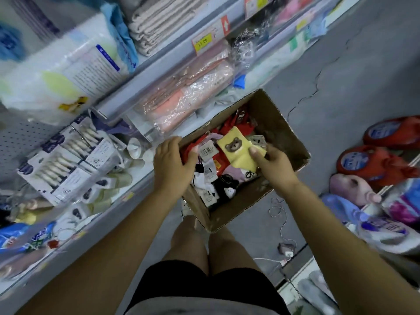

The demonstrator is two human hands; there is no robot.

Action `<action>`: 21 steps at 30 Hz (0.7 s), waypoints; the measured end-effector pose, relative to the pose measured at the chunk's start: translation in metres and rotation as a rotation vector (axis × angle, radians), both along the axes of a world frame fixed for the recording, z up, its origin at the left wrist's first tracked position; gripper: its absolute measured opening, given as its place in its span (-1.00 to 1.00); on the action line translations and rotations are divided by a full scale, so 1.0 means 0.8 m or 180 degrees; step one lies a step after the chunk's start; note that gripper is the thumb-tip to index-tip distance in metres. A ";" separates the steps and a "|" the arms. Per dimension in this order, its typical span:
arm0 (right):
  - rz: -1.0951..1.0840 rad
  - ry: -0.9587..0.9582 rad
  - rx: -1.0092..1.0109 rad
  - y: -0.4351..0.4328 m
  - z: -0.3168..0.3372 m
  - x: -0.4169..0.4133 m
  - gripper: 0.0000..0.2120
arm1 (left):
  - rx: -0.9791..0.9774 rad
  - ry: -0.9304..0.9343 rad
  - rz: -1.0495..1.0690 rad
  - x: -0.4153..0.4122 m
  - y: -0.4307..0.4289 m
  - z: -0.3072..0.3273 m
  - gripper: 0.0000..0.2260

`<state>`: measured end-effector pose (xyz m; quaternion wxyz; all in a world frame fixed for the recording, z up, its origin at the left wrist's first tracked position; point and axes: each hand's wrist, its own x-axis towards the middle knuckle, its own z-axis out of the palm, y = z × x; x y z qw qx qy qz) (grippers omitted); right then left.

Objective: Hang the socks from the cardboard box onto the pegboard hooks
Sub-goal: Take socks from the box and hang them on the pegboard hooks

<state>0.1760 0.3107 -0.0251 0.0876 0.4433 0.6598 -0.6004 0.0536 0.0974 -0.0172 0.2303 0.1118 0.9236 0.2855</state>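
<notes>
Looking straight down into an open brown cardboard box on a cracked grey concrete floor, just beside a pale shop shelf. Inside, a loose heap of soft knitted socks in red, white, black and pink, with stiff paper tags. On top of the heap, toward the right, a flat yellow sock with a brown bear face, pinched by the right hand: thumb flat on its lower corner, fingers tucked beneath, wrist angled in over the box's right wall. Left hand draped over the box's left rim, knuckles up, fingers bent down among red socks; impossible to tell whether gripping anything. Both forearms bare, stretched forward and down. On the shelf, crinkly clear-wrapped pink cloth. At far left, perforated grey pegboard, blurred.
</notes>
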 end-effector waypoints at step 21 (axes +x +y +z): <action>-0.1054 0.1064 -0.0268 -0.142 0.167 0.126 -0.61 | 0.2321 -0.2027 0.1369 0.108 -0.012 0.176 -0.92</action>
